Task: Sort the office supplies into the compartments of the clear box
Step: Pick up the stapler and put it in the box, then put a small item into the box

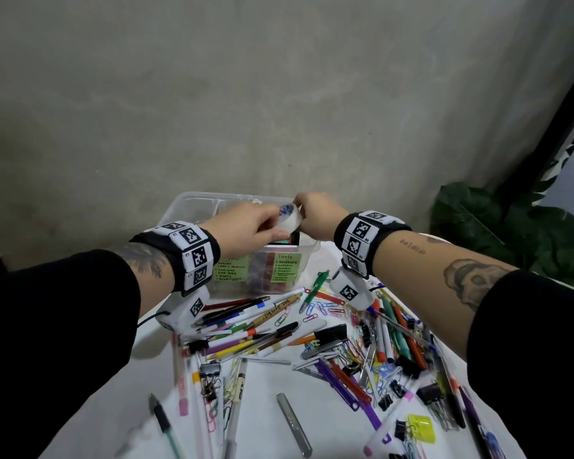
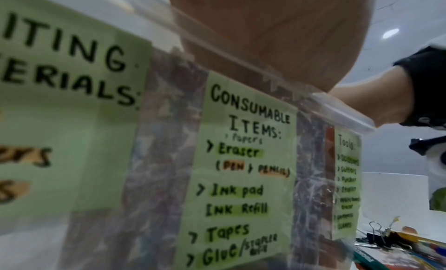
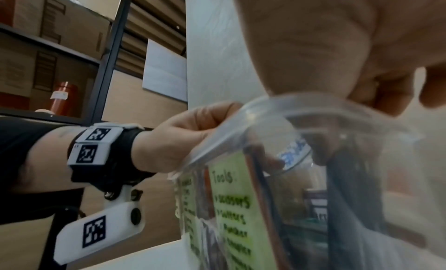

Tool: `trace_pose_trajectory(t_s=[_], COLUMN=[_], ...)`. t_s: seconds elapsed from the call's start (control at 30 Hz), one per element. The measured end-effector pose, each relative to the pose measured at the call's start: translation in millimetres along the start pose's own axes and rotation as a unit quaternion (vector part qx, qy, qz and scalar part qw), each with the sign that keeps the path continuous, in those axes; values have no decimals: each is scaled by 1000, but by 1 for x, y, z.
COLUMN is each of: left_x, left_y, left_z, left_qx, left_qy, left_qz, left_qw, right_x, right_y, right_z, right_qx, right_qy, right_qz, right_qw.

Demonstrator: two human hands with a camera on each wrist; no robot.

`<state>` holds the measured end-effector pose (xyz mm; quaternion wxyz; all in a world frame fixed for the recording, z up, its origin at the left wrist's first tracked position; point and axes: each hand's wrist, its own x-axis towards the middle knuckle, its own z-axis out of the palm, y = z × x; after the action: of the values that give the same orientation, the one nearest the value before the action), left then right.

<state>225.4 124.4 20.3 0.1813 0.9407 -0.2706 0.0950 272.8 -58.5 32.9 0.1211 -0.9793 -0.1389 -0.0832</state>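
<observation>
Two hands are meeting over the near right corner of a clear plastic box [image 1: 193, 207] standing on a white table [image 1: 272, 385]. The left hand [image 1: 246, 226] and the right hand [image 1: 318, 215] are both pinching a white roll of tape [image 1: 290, 220] with blue print on its core, holding it just above the box's rim. Seen through the box wall from the right wrist camera, fingertips [image 3: 272, 160] are closing on the roll's edge. Green handwritten labels are showing on the box's front wall: "Consumable Items" [image 2: 243, 171], which is listing tapes, and "Tools" [image 1: 285, 267] at the right end. In front of the box, pens [image 1: 242, 309], coloured paper clips [image 1: 325, 308] and black binder clips [image 1: 209, 369] are lying scattered across the table, with a green pen [image 1: 315, 288] near the right wrist. A leafy plant [image 1: 497, 226] is standing to the right.
</observation>
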Motion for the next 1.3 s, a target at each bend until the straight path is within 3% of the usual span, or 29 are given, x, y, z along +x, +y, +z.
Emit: trace_pose_trajectory(t_s=[0.23,0.37,0.47,0.57,0.73,0.8,0.93,1.03,1.13,1.2,1.3], left_x=[1,0,1,8,25,26,24,16,5,-5,-17], left_y=[-4,-2,0,1,11,15,17,21,44,69,104], left_z=[2,1,-1,-4,-10,-5,0,-6,-7,-6,4], left_qx=[-75,-98,-87,-10,150,148,73,66,36,-14,-47], left_qy=[-18,-26,-52,-108,-249,-273,-230,-89,28,21,-100], left_qz=[-12,-30,-42,-46,-47,-72,-66,16,132,180,173], left_qw=[997,994,994,993,956,948,968,994,990,983,979], right_x=[6,5,0,-7,-28,-33,-33,-43,-64,-83,-125], right_y=[2,9,12,15,9,7,10,14,19,26,40], right_z=[1,-1,2,3,7,9,9,2,-13,-25,-37], right_qx=[-168,-94,62,153,192,206,233,247,273,251,202], right_qy=[-89,-170,-85,13,-17,-21,-36,-63,-35,-5,10], right_qz=[28,57,75,122,142,143,135,122,115,100,84], right_qw=[981,979,992,981,971,968,962,959,954,963,976])
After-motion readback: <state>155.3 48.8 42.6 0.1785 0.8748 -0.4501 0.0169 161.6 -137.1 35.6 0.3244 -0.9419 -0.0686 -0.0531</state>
